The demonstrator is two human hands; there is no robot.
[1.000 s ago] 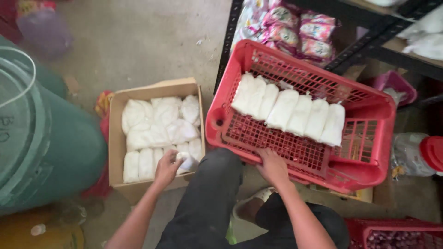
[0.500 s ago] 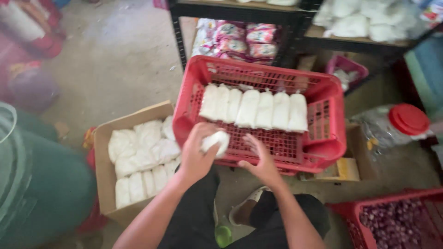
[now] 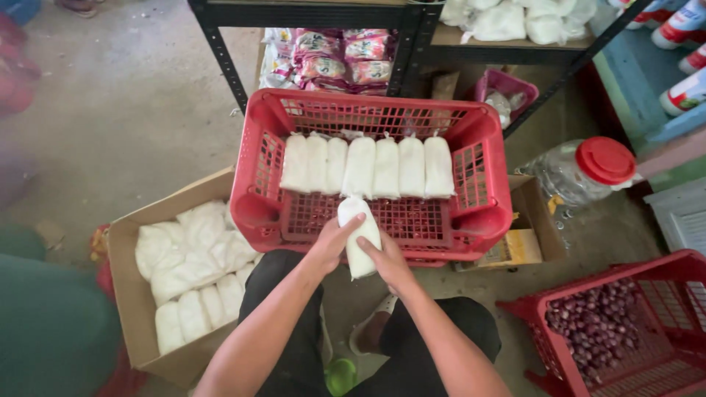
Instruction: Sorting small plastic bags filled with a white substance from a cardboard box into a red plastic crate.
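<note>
A white filled plastic bag (image 3: 358, 229) is held upright between both hands at the near rim of a red plastic crate (image 3: 485, 213). My left hand (image 3: 329, 244) grips its left side and my right hand (image 3: 384, 257) grips its lower right side. Inside the crate a row of several similar white bags (image 3: 368, 166) lies side by side along the far wall. To the left, an open cardboard box (image 3: 129, 294) holds several more white bags (image 3: 193, 257).
A black metal shelf (image 3: 401, 44) stands behind the crate with pink snack packets (image 3: 342, 57) and white bags. A clear jar with a red lid (image 3: 585, 173) lies at right. Another red crate of small red onions (image 3: 614, 323) sits at lower right. A green drum (image 3: 44, 323) fills the left edge.
My left hand lifted a white bag out of the cardboard box and carried it right to the red crate. My right hand has joined it on the bag.
</note>
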